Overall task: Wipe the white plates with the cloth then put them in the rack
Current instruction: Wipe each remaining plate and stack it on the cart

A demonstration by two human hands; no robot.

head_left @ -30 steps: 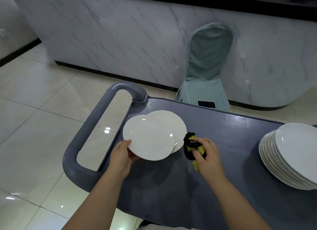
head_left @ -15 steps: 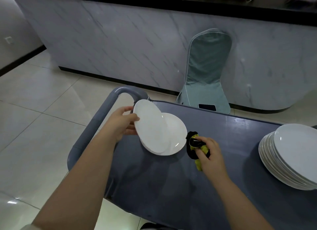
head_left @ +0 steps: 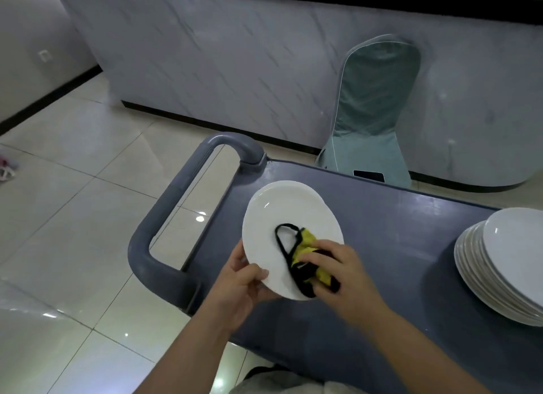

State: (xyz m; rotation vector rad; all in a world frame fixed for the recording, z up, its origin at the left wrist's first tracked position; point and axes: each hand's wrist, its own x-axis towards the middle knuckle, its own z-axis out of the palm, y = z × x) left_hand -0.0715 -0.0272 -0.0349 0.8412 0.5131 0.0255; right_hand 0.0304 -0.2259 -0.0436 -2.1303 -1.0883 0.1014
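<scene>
Wiping is the step in hand: the left grip [head_left: 238,285] pinches the rim of the plate [head_left: 273,217], tilted over the tabletop [head_left: 396,217]. The right grip [head_left: 346,273] clasps the cloth [head_left: 308,243] against it. Next it likely needs racking, though no rack shows.

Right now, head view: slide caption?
Left hand holds round white plate; right hand grips yellow-and-black cloth against it.
</scene>
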